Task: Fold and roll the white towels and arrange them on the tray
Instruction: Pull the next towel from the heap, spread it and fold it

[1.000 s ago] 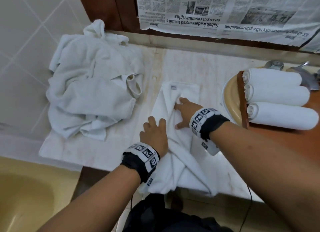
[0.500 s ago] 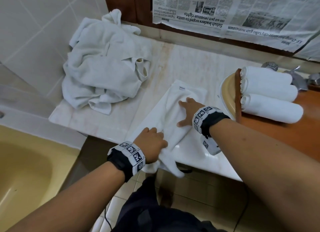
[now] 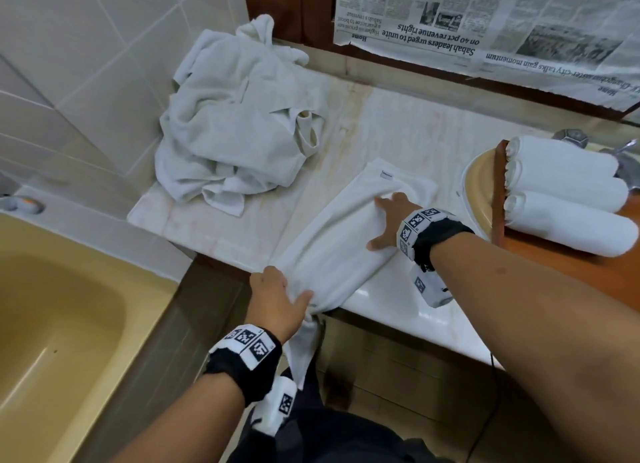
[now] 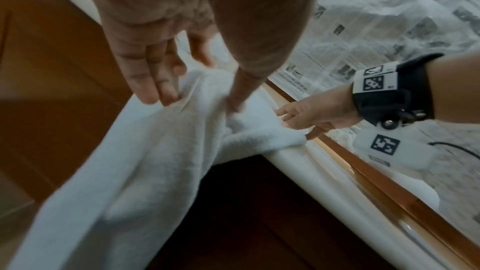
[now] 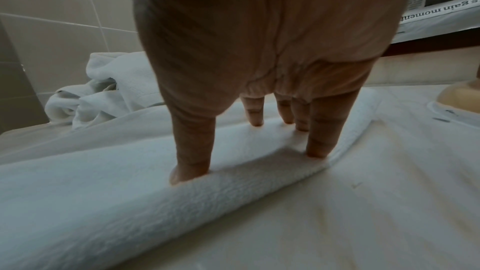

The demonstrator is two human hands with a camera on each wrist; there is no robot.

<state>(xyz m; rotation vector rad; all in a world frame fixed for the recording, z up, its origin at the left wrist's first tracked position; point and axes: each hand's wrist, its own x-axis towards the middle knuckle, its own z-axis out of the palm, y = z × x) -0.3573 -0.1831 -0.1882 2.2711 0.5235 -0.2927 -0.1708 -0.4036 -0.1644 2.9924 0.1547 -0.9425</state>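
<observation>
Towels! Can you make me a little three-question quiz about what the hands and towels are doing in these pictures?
1. True or false: the right hand lies flat, pressing the folded towel on the counter.
2. How many rolled towels lie on the tray? A) one B) three C) five
3. Fill in: the left hand pinches the towel's near end, which hangs over the counter's ____.

Key
1. True: its fingers are spread straight on the cloth.
2. B: three, side by side.
3. Edge. The crumpled pile of unfolded towels waits at the back left.
</observation>
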